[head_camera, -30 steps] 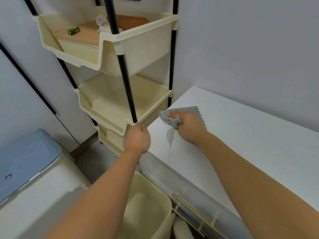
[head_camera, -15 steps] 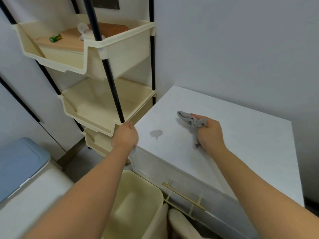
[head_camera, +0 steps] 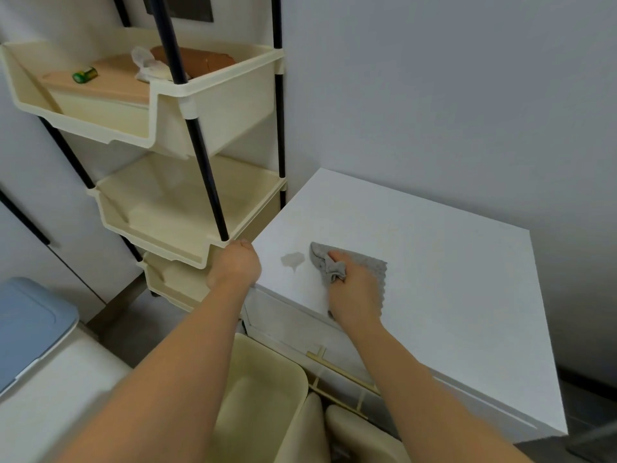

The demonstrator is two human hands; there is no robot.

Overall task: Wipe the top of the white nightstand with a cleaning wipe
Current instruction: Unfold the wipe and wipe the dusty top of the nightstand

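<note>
One view only, from a camera on the head, facing forward and steeply down. Close to the scene: both forearms enter from the bottom edge and fill much of the lower frame. Right hand (head_camera: 355, 292) near the centre, left hand (head_camera: 235, 269) just to its left. Wide-angle lens, so straight edges bend: white nightstand (head_camera: 450, 279) beyond and right of the hands, cream shelf rack (head_camera: 213, 105) above the left hand. No second view to share with.

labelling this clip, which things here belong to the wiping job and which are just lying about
Job: grey wipe in right hand; white nightstand; damp smear.
Lying about: cream shelf rack gripped by left hand; green battery; cream bin; blue lid.
</note>
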